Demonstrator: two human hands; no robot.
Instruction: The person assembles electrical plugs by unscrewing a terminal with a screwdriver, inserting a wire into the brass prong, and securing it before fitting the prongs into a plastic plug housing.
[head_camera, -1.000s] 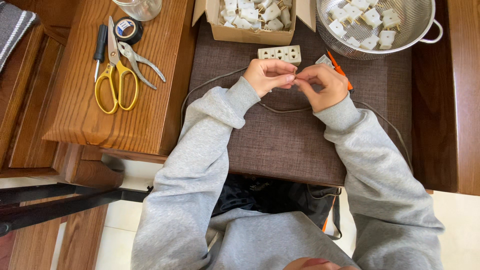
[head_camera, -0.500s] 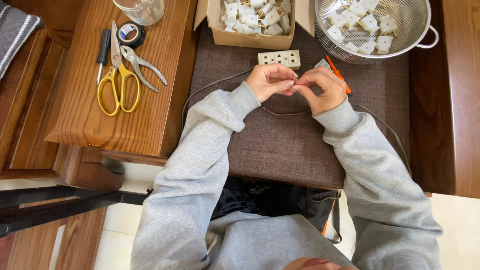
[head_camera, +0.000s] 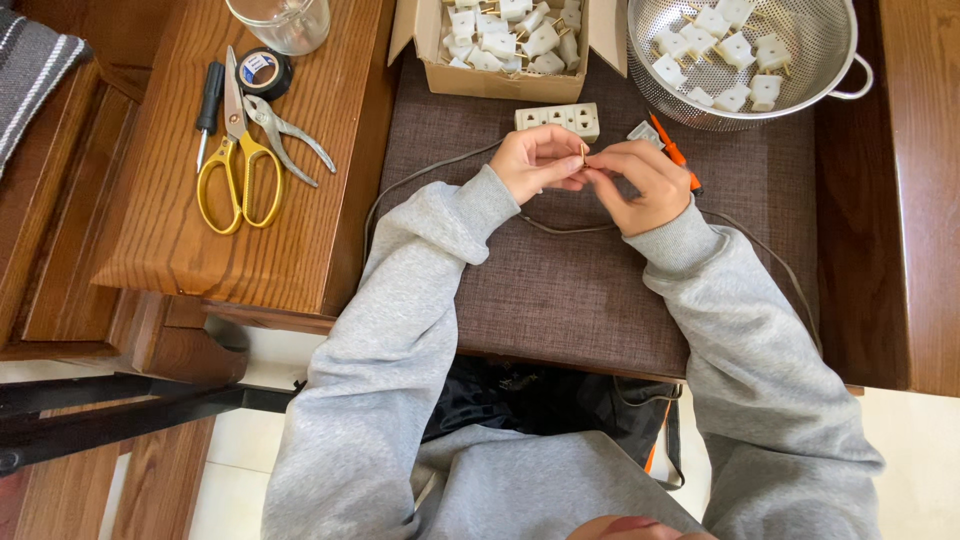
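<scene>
Vs. a sec ago I see both hands unmoved: left hand & right hand fingertips pinch a small brass piece; open cardboard box of white plugs sits behind.

— Where's the socket strip?
— On the surface, just beyond both hands, in front of the box of plugs.
— And the colander?
— Right of the box. The scissors, pliers and tape roll lie on the side table, left.
</scene>
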